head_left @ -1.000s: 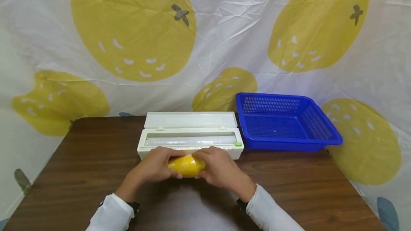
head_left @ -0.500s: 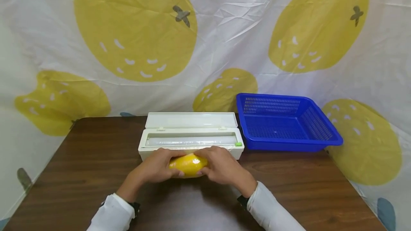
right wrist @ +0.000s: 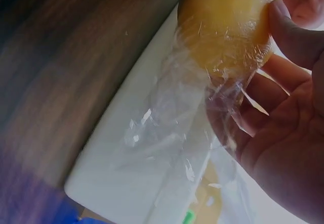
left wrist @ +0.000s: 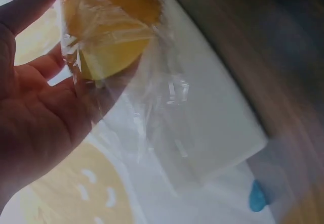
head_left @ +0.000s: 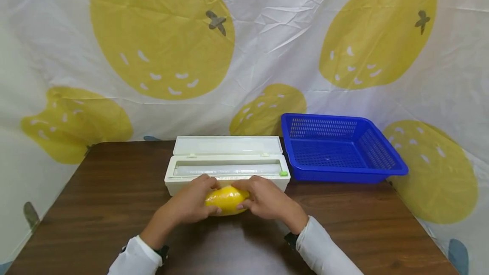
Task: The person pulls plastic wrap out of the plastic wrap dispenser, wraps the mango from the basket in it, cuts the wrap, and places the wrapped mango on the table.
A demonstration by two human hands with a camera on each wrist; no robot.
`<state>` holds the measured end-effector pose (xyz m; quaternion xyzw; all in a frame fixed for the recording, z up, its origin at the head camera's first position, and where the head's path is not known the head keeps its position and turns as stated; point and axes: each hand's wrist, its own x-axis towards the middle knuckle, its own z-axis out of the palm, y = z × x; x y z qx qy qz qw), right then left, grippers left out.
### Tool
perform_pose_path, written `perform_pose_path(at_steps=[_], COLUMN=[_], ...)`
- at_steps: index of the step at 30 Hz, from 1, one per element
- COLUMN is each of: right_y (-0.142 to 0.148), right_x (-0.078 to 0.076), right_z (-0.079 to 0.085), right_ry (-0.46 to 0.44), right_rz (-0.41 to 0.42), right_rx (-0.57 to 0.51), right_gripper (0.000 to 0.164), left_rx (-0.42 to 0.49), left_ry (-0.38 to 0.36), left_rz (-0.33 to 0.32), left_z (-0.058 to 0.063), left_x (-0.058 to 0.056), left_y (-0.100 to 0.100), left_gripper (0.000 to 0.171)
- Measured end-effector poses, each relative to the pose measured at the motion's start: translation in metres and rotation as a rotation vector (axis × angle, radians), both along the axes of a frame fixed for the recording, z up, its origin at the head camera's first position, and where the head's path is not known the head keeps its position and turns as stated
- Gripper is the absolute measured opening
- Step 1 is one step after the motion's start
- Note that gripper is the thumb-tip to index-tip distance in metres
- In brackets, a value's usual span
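Note:
A smooth, yellow oblong fruit (head_left: 226, 200) with clear plastic film clinging to it is held between both hands, just in front of the white film dispenser (head_left: 176, 186). My left hand (head_left: 191, 202) grips its left end, thumb on the near side and fingers behind. At the other end my right hand (head_left: 269, 200) holds it the same way, its thumb along the near side. Loose cling film (left wrist: 162, 95) hangs off the fruit in the left wrist view. In the right wrist view, wrinkled film (right wrist: 157, 118) trails from the fruit across the dispenser's white front.
The dispenser's lid (head_left: 227, 145) stands raised at the back, showing a film roll (head_left: 229, 169) and a green slider (head_left: 283, 173). A blue perforated basket (head_left: 345, 173) stands right of it on the dark wooden table (head_left: 114, 198). Behind hangs a lemon-print cloth (head_left: 275, 46).
Both hands have shifted slightly right with the fruit, turning it a little. The left fingers and thumb have changed position on it. Dispenser and basket stay put; the head view tilts slightly.

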<state>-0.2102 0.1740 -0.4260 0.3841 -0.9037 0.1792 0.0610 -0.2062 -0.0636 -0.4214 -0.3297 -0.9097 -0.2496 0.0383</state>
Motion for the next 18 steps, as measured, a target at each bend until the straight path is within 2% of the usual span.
perform_pose_path(at_steps=[4, 9, 12, 18], right_y=[0.002, 0.002, 0.002, 0.002], right_x=[0.000, 0.001, 0.000, -0.001], right_z=[0.001, 0.001, 0.001, 0.001], right_ry=[-0.002, -0.021, -0.035, -0.054], right_rz=[0.008, 0.001, 0.004, 0.021], right_rx=[0.015, 0.034, 0.035, 0.034], right_gripper=[0.051, 0.055, 0.055, 0.053], left_rx=[-0.083, -0.196, -0.216, -0.241], left_ry=[0.129, 0.284, 0.331, 0.381], left_rz=[0.035, 0.079, 0.062, 0.035], left_z=[0.004, 0.002, 0.000, -0.005], left_x=[0.006, 0.009, 0.010, 0.010], left_y=[0.004, 0.012, 0.017, 0.022], left_gripper=[0.049, 0.068, 0.077, 0.079])
